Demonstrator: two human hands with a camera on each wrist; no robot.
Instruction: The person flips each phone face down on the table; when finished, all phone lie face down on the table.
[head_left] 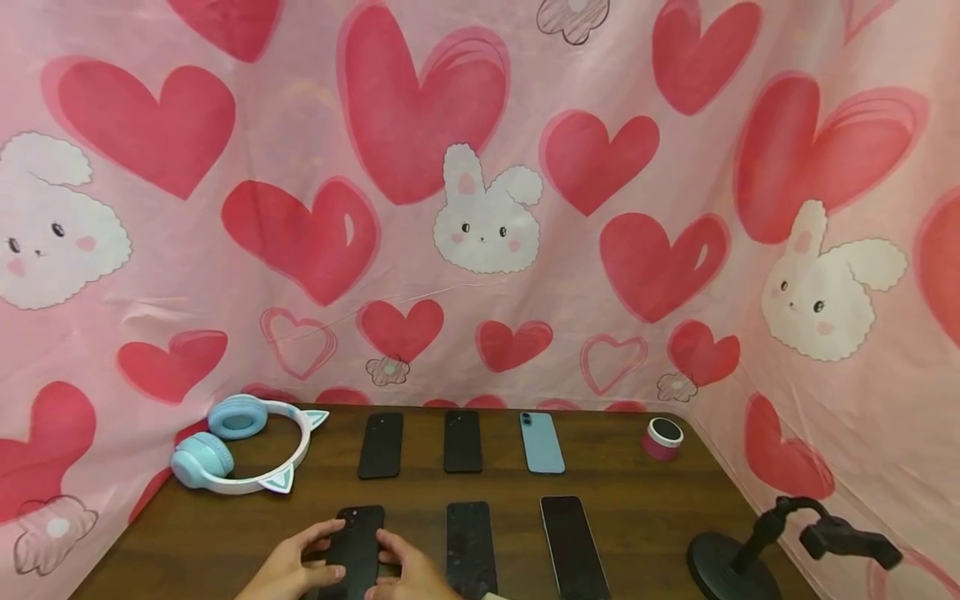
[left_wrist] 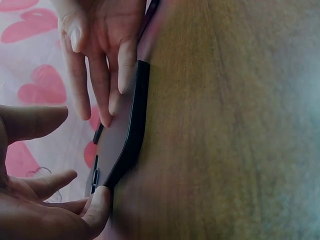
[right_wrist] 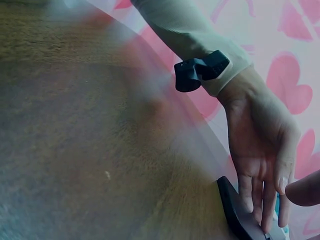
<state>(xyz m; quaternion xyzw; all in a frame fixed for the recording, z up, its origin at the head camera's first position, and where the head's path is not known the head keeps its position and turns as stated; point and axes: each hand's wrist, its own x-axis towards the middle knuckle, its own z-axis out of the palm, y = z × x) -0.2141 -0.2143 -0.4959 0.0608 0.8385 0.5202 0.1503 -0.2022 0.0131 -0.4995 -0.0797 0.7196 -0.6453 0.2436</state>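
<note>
A black phone [head_left: 357, 554], back side up with its camera at the top left, lies at the front left of the wooden table. My left hand [head_left: 296, 562] is along its left side, a fingertip near the camera and the thumb lower down. On the opposite side, my right hand [head_left: 412, 571] has its fingertips at the edge. From the left wrist view, the phone's dark edge [left_wrist: 131, 135] stretches between the left fingers and the right hand [left_wrist: 107, 45], whose fingers are straight. The left hand's [right_wrist: 262, 145] fingers also look straight in the right wrist view.
Two black phones [head_left: 381, 446] [head_left: 462, 442] and a blue phone [head_left: 542, 443] form the back row. In front lie a dark phone [head_left: 471, 546] and a screen-up phone [head_left: 574, 546]. Cat-ear headphones [head_left: 281, 479] are left; a pink-white round object [head_left: 663, 439] and black stand [head_left: 731, 567] are right.
</note>
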